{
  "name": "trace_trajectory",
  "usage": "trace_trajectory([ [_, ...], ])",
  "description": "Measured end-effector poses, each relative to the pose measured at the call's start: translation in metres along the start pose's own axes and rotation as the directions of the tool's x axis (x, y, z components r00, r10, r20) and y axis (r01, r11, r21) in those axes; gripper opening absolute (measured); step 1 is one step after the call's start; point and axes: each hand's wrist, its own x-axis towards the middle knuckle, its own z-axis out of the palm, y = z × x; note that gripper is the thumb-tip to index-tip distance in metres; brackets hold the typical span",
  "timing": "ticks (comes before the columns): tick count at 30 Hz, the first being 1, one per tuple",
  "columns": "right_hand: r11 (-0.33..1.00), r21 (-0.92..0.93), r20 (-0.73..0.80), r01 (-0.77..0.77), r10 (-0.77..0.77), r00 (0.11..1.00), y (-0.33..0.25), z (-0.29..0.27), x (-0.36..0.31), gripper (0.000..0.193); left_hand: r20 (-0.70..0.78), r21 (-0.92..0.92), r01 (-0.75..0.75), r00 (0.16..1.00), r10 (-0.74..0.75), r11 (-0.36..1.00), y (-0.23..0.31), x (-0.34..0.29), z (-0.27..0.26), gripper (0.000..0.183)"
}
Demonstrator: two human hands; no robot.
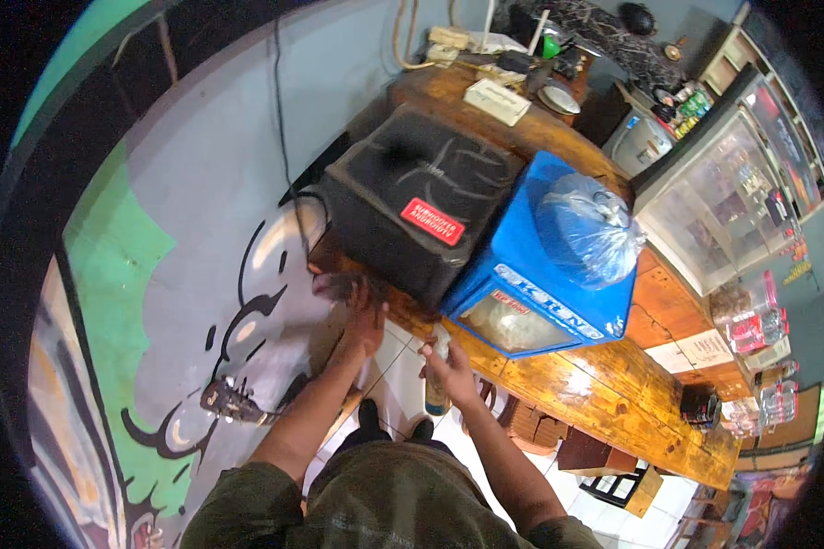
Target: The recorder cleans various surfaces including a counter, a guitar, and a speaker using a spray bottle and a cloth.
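Observation:
My left hand point(366, 318) reaches to the near left end of the wooden counter point(568, 382), its fingers on a dark, purplish cloth point(335, 286) that lies by the counter's edge. My right hand point(450, 373) is closed around the upper part of a spray bottle point(437, 399), held upright just off the counter's front edge. The bottle looks clear, with some liquid low in it; the fingers hide part of its top. Just beyond both hands stands a large black speaker box point(384, 220) with a red label on it.
Right of the speaker, a blue box point(513, 247) with a clear front window carries a tied plastic bag point(590, 229). A glass-fronted cabinet point(723, 174) stands farther right. A painted wall point(201, 210) rises on the left, with a hanging black cable point(284, 137). Stools point(533, 425) stand below the counter.

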Motion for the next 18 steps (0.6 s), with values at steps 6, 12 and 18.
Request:
trace_trajectory([
  [6,0.991,-0.105,-0.024,0.078,-0.081,0.996,-0.034,-0.019,-0.017,0.042,0.519,0.17,-0.345,0.828,0.213,0.923,0.022,-0.026,-0.005,0.049],
  [12,0.981,-0.093,-0.041,0.173,-0.177,0.983,-0.047,-0.018,-0.026,0.044,0.417,0.313,0.012,0.897,-0.149,0.95,0.017,0.019,-0.072,0.045],
  [18,0.956,-0.206,0.031,0.209,-0.207,0.978,-0.063,-0.004,-0.03,0.052,0.314,0.13,-0.319,0.911,0.267,0.939,0.089,0.012,-0.154,0.037],
])
